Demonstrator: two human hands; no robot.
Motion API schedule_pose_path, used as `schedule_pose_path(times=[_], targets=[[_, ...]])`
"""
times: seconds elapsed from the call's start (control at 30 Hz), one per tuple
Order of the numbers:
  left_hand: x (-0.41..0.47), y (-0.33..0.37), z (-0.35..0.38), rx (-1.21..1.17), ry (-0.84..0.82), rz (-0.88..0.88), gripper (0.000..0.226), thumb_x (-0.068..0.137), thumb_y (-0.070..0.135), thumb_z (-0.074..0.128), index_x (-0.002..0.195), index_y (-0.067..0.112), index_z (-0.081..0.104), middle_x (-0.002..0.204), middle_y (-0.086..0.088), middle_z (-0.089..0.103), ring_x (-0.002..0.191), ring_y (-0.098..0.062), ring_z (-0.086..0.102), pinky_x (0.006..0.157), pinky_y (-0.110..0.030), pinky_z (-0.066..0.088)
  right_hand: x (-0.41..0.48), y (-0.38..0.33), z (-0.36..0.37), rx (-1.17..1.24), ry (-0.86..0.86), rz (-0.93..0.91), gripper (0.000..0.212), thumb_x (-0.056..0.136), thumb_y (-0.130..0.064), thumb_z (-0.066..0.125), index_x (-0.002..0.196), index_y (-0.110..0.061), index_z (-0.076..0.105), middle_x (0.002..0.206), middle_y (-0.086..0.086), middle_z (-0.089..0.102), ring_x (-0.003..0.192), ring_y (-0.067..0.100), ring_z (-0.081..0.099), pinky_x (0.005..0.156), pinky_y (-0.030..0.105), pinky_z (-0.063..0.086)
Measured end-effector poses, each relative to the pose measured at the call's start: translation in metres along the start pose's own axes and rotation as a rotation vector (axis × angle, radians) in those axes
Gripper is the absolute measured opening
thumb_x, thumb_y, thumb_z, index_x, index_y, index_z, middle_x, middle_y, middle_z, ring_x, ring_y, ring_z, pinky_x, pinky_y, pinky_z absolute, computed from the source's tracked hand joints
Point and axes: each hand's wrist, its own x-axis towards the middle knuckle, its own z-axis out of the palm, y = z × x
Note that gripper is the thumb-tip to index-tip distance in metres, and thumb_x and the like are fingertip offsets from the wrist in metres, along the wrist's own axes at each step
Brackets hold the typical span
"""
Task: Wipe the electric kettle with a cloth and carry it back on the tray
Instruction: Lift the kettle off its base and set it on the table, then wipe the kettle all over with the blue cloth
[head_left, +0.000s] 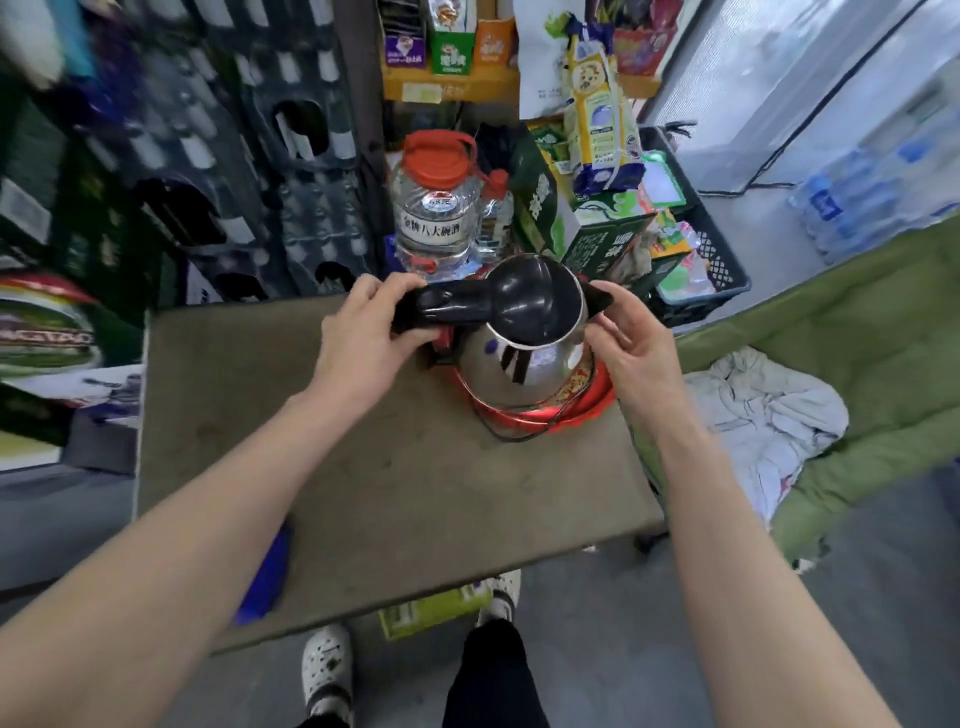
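Note:
A steel electric kettle (524, 364) with a black lid and black handle stands on a round red tray (587, 405) at the far right of a brown table (363, 467). My left hand (358, 332) is closed around the black handle. My right hand (623, 338) rests against the kettle's spout side with its fingers spread. A thin black cord (511, 434) loops out from under the kettle over the tray's front rim. A crumpled white cloth (769, 415) lies on a green quilted cover (857, 364) to the right of the table.
Behind the table stand a big clear jug with a red cap (434, 202), green cartons (597, 228) and a black crate of goods (711, 260). Dark bottle crates (234, 156) rise at the left. My feet (327, 670) are at the table's near edge.

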Motion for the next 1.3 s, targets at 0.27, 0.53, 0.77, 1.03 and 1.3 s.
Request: schedule_pose_path(times=[0.27, 0.53, 0.77, 1.03, 1.3], targets=[[-0.093, -0.045, -0.016, -0.025, -0.133, -0.011, 0.043, 0.077, 0.038, 0.076, 0.115, 0.036, 0.057, 0.102, 0.006, 0.052, 0.094, -0.014, 0.056, 0.077, -0.034, 0.040, -0.108, 0.034, 0.051, -0.009, 0.147, 0.197, 0.044, 0.093, 0.011, 0.056, 0.117, -0.025, 0.066, 0.102, -0.020, 0.077, 0.101, -0.002, 0.071, 0.083, 0.012, 0.053], [-0.135, -0.075, 0.017, -0.018, -0.148, -0.123, 0.042, 0.076, 0.037, 0.077, 0.111, 0.042, 0.055, 0.099, 0.011, 0.049, 0.096, -0.016, 0.059, 0.072, -0.030, 0.033, -0.123, 0.079, 0.067, -0.062, 0.127, 0.295, 0.045, 0.089, 0.014, 0.047, 0.115, -0.019, 0.064, 0.097, -0.013, 0.077, 0.088, -0.004, 0.071, 0.075, 0.011, 0.052], [-0.150, -0.096, 0.015, -0.150, -0.198, -0.063, 0.062, 0.084, 0.015, 0.073, 0.137, 0.038, 0.048, 0.117, 0.009, 0.050, 0.101, -0.014, 0.062, 0.095, -0.034, 0.051, -0.116, 0.089, 0.079, -0.043, 0.155, 0.291, 0.056, 0.090, 0.012, 0.045, 0.110, -0.037, 0.065, 0.113, -0.012, 0.073, 0.111, 0.001, 0.068, 0.079, 0.012, 0.053], [-0.213, -0.196, 0.016, 0.218, -0.344, -0.693, 0.073, 0.089, 0.020, 0.069, 0.147, 0.000, 0.030, 0.135, -0.036, 0.043, 0.119, -0.053, 0.048, 0.101, -0.055, 0.039, -0.153, 0.115, 0.081, -0.135, 0.371, 0.377, 0.041, 0.097, -0.006, 0.053, 0.130, -0.031, 0.049, 0.125, -0.002, 0.063, 0.119, 0.015, 0.062, 0.103, 0.044, 0.053], [-0.205, -0.158, 0.005, 0.082, -0.534, -0.465, 0.042, 0.083, 0.035, 0.075, 0.118, 0.016, 0.063, 0.113, -0.010, 0.065, 0.106, -0.033, 0.061, 0.084, -0.036, 0.044, -0.227, 0.115, 0.115, -0.158, 0.325, 0.481, 0.026, 0.095, -0.009, 0.061, 0.109, -0.030, 0.066, 0.097, -0.003, 0.072, 0.093, 0.021, 0.068, 0.092, 0.048, 0.057]])
